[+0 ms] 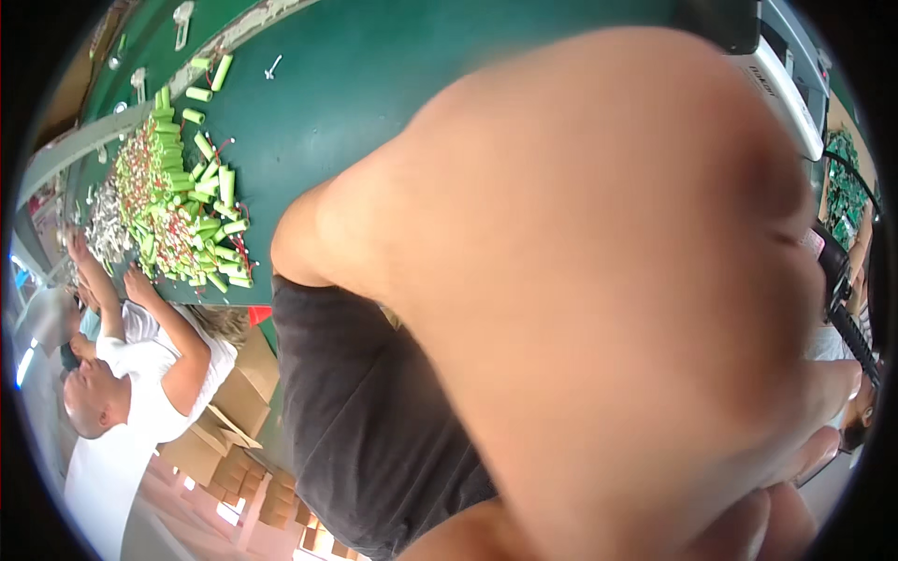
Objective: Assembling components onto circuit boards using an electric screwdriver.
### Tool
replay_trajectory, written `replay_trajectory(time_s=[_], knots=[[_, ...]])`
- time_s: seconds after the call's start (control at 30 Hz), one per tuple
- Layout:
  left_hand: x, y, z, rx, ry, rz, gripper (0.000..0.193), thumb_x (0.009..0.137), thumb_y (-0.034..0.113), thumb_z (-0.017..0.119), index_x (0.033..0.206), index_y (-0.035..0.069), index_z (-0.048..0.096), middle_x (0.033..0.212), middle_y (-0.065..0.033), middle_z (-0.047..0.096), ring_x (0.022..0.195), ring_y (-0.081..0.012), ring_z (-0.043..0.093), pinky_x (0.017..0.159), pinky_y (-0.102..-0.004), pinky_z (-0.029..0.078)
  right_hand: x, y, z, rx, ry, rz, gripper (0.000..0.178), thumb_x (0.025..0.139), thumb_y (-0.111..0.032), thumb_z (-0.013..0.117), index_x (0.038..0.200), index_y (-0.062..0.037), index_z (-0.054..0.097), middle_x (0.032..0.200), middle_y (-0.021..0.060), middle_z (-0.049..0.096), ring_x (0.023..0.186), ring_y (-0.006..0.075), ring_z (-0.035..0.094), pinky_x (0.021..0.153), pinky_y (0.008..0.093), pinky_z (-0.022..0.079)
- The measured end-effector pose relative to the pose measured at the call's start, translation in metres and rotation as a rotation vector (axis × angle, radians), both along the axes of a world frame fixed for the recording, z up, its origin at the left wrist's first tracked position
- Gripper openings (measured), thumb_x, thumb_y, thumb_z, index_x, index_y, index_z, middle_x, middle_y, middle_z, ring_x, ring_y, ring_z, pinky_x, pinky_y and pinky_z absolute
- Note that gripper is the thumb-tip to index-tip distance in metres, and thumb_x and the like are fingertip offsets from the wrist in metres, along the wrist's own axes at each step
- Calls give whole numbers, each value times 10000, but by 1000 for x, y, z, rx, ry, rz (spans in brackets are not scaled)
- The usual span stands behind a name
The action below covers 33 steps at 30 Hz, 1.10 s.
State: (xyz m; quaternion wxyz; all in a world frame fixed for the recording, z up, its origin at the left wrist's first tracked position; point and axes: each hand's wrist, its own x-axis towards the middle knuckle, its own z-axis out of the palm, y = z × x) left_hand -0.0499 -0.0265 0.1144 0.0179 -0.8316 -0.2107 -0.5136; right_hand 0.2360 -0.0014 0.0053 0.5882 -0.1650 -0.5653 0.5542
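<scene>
One of my hands (608,243) and its arm fill most of the head view, very close and blurred. Which hand this is cannot be told. Several fingertips (809,458) show at the lower right, bent, with whatever they touch hidden. More bare skin (463,538) shows at the lower edge, perhaps my other arm, but its hand is not clear. Dark grey cloth (360,411) lies beneath the arm. Beyond the elbow, a heap of light-green cylinders with red wires (192,201) lies on the green table (327,93).
The scene appears turned sideways. Small silvery parts (108,224) lie beside the cylinders. A person in white (168,374) reaches over the table at left, near cardboard boxes (248,379). At right are a white device (786,93), a black cable (853,341) and heaped green boards (842,182).
</scene>
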Motion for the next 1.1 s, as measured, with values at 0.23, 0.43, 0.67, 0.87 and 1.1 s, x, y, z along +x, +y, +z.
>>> replay_trajectory(time_s=[0.23,0.43,0.67,0.87,1.1], knots=[[2,21,26,30,63,-104,158,877,129,713,995,61,632,785,-159,712,666,-276,677,579,-368,554,-3,1,12,-8,-4,-28,365,914,89,612,1142,-105,402,768,99,530,611,180,517,583,329,492],[32,42,44,47,116,-207,168,888,134,720,1016,75,629,783,-154,709,668,-274,675,575,-369,553,3,6,7,64,-44,-63,447,918,90,608,1254,-85,370,770,86,552,608,167,533,556,299,494],[29,58,45,114,50,-284,166,842,-10,708,994,52,683,771,-145,720,677,-255,697,604,-343,573,-9,8,13,72,-16,-136,592,899,134,619,1377,-38,314,804,95,612,632,142,572,574,264,469],[55,144,-36,-466,-21,127,224,855,-5,660,1070,21,721,1050,-150,744,915,-248,734,817,-289,573,-6,3,13,48,26,-149,515,918,131,617,1356,-11,385,767,42,589,617,91,551,553,229,425],[81,215,-88,-524,195,311,293,868,78,751,1151,13,709,1057,-195,714,909,-298,734,824,-388,588,-12,5,11,64,85,-131,493,923,101,654,1357,27,433,798,38,612,628,99,592,572,253,491]])
